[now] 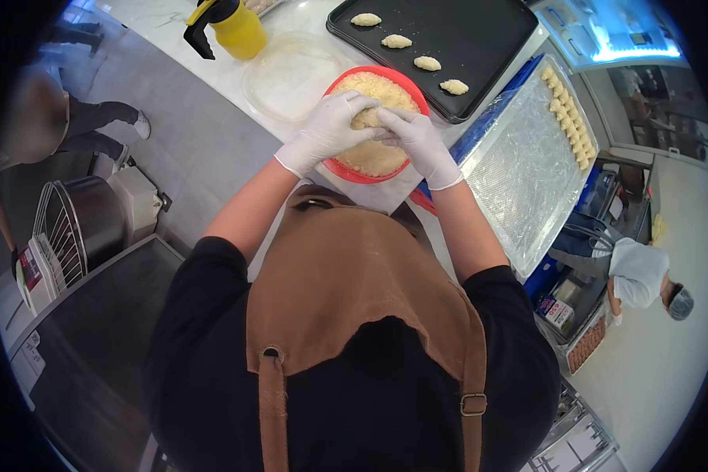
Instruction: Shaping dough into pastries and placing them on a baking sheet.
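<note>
My gloved left hand (330, 126) and gloved right hand (417, 141) meet over a red bowl (409, 79) of pale, crumbly mixture (381, 161). Their curled fingers are closed round a pale lump of dough (364, 118), partly hidden by them. Behind the bowl, a black baking tray (488, 39) carries several small oval dough pieces (426, 63) in a row. A clear plastic lid (279, 79) lies on the white worktop left of the bowl.
A yellow jug (240, 31) stands back left. A lined tray (503, 189) with rows of shaped pieces (566, 110) is at right. A mixer (86, 228) is lower left. Other people work at left (94, 118) and right (637, 271).
</note>
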A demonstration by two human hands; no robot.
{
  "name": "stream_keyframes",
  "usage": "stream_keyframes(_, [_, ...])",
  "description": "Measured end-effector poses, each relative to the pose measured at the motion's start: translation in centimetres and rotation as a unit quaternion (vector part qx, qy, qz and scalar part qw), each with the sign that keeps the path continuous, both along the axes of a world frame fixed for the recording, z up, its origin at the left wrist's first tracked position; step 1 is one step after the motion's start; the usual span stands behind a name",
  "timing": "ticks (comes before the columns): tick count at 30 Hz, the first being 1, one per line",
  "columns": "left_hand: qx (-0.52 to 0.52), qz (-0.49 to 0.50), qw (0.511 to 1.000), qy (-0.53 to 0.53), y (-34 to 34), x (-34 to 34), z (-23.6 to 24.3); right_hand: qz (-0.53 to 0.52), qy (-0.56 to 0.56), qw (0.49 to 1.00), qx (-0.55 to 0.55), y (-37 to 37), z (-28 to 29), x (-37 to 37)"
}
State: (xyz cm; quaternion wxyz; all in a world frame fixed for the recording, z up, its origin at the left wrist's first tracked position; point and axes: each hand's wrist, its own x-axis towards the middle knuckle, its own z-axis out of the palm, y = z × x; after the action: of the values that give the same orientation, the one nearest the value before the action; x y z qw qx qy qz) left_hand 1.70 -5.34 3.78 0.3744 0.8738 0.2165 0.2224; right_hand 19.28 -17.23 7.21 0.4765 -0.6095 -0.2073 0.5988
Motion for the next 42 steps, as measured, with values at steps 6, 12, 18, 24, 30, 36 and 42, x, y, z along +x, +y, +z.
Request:
stream_keyframes(6, [0.02,0.042,0.999,-0.009,-0.2,-1.0,-0.4,-0.045,-0.147,0.988,-0.002,0.1,0.2,-0.4])
stream_keyframes(12, [-0.001,0.049,0.999,-0.001,-0.3,-1.4,-0.4,-0.003,-0.309,0.949,0.07,0.3,-1.2,0.1])
stream_keyframes(18, [-0.003,0.053,0.998,-0.039,-0.5,-1.7,-1.0,0.007,-0.297,0.953,0.064,0.3,-0.1,0.5])
stream_keyframes(24, [0.016,0.035,0.994,-0.1,-0.5,-1.1,-2.1,0.013,0.094,0.995,0.019,0.3,-0.3,1.0])
stream_keyframes(30, [0.043,0.089,0.99,-0.104,-0.6,-0.6,-1.0,-0.055,0.123,0.991,0.023,2.6,-1.3,3.3])
stream_keyframes(36, [0.146,0.051,0.987,-0.055,-2.4,-1.0,-3.9,-0.083,0.055,0.991,0.085,11.3,-2.6,10.8])
stream_keyframes(42, [0.145,0.068,0.986,-0.037,-2.6,-1.2,-3.6,-0.081,-0.074,0.992,0.056,23.9,-6.6,18.0])
